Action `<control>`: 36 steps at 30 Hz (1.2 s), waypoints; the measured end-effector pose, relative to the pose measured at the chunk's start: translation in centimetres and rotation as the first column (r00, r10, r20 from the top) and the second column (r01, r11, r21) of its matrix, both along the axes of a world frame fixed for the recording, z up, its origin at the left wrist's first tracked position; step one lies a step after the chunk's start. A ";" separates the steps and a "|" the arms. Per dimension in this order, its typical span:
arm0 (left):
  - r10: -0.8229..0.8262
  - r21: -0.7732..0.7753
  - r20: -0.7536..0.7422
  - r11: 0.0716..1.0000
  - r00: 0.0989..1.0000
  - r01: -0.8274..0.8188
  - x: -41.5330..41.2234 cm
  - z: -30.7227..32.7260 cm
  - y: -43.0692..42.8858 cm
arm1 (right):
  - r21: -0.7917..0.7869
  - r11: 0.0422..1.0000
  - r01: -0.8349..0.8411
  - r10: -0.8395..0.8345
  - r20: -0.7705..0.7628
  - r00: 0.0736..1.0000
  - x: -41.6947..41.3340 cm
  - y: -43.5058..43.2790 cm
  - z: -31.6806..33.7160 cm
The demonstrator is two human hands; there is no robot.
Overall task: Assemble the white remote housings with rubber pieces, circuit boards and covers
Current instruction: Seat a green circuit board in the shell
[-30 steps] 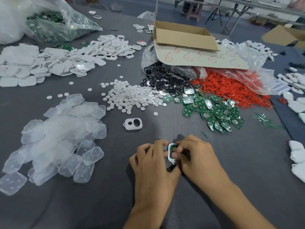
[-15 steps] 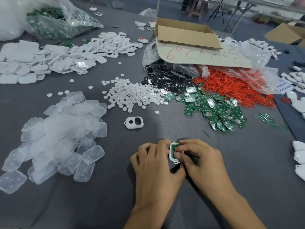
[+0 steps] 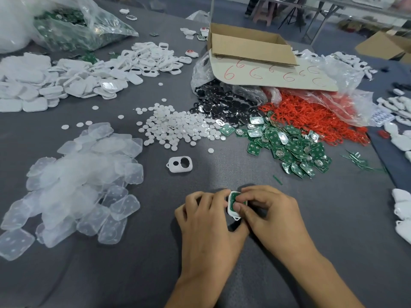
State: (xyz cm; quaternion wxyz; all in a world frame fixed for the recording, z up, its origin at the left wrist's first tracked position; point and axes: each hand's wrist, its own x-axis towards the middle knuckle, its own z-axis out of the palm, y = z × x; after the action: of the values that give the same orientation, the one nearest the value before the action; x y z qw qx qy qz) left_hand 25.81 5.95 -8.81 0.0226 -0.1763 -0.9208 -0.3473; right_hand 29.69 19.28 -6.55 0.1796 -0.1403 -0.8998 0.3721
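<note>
Head view. By the left edge of the table [image 3: 133,274], a heap of clear covers [image 3: 75,185]; past it, toward the far left corner, flat white shells [image 3: 33,90] and a clear bag [image 3: 84,27] of green parts. Further right along the far side, a pile of white frames [image 3: 153,58], then scattered white discs [image 3: 178,127] mid-table. Just nearer than the discs, one loose housing [image 3: 179,164] lying flat, two holes up, well apart from the hands. Toward the near edge, left hand [image 3: 209,221], fingers curled and clamped on the left side of the held housing [image 3: 230,212], a green board [image 3: 232,200] seated in it, loop end toward the person. Right hand [image 3: 271,214] gripping the same housing from the other side, forefinger over its far end, thumb pressed on the board. Beyond, black pieces [image 3: 222,103], an open box [image 3: 249,45], a spill of boards [image 3: 289,150], red rings [image 3: 311,116]. At the right edge, more white parts [image 3: 402,210].
</note>
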 end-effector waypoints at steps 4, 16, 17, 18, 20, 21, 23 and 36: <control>0.000 -0.007 0.012 1.000 1.000 0.000 0.0 0.1 0.0 | 0.026 0.999 -0.021 0.021 0.005 1.000 0.1 0.0 0.0; -0.001 0.042 0.016 0.999 1.000 0.000 0.1 0.5 -0.1 | 0.054 0.998 -0.026 0.025 0.016 1.000 0.2 0.1 0.0; -0.001 0.039 0.016 0.999 1.000 0.000 0.1 0.5 -0.1 | 0.060 0.998 -0.026 0.025 0.017 1.000 0.2 0.1 0.1; -0.001 0.036 0.016 0.999 1.000 0.000 0.1 0.5 -0.1 | 0.071 0.997 -0.025 0.024 0.017 1.000 0.2 0.0 0.1; -0.002 0.038 0.016 0.999 1.000 0.002 0.1 0.5 -0.1 | 0.090 0.996 -0.027 0.026 0.017 1.000 0.2 -0.1 0.2; -0.002 0.039 0.015 0.999 1.000 0.001 0.1 0.6 -0.2 | 0.094 0.995 -0.028 0.026 0.020 0.999 0.3 -0.1 0.2; -0.001 0.039 0.018 0.999 1.000 0.000 0.2 0.6 -0.2 | 0.102 0.994 -0.031 0.028 0.028 0.999 0.3 -0.1 0.3; -0.078 0.042 0.215 0.997 0.973 0.071 -0.4 1.6 -0.9 | 0.185 0.977 -0.102 0.095 0.046 0.994 0.5 0.3 1.5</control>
State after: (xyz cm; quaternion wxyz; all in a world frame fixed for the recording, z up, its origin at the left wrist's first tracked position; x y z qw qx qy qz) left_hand 25.45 5.09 -7.25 -0.0881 -0.1715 -0.9045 -0.3805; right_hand 30.15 19.61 -5.09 0.1566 -0.0850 -0.9398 0.2916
